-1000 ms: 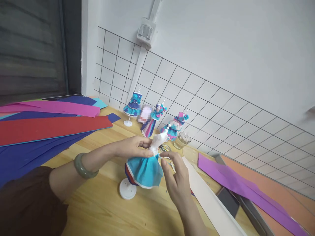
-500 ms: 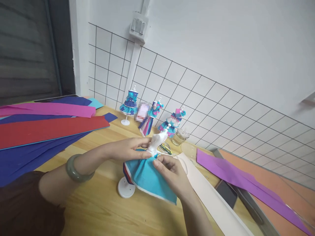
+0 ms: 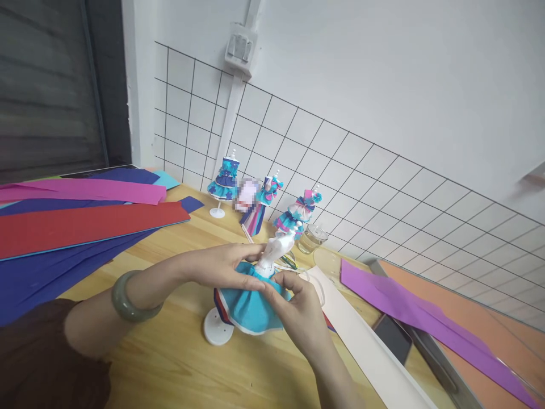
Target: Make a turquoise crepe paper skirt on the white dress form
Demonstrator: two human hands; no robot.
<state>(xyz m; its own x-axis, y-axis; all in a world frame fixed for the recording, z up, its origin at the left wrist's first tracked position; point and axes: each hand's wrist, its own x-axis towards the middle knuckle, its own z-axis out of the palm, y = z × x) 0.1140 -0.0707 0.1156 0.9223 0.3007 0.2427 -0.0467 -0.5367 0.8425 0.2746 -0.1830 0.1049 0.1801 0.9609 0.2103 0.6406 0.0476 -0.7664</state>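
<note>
A small white mannequin [image 3: 276, 250] leans to the right above its round white base [image 3: 218, 326]. Around its waist sits a gathered turquoise skirt [image 3: 251, 307] with a white hem; red and dark blue layers show beneath. My left hand [image 3: 230, 267], with a green bangle on the wrist, holds the waist of the skirt, its thumb across the front and its fingers behind the torso. My right hand [image 3: 298, 307] pinches the skirt's waist on the right side. The two thumbs nearly meet at the front.
Three dressed mannequins [image 3: 223, 180] stand at the back, near a glass cup [image 3: 313, 238]. Red fabric [image 3: 93, 227] and blue and pink pieces lie left. Cream fabric [image 3: 366, 341], a phone [image 3: 392, 336] and purple fabric [image 3: 417, 312] are on the right.
The mannequin has tilted slightly more to the right and the skirt's front has drawn in. My left thumb has moved down and right across the waist, closer to my right thumb.
</note>
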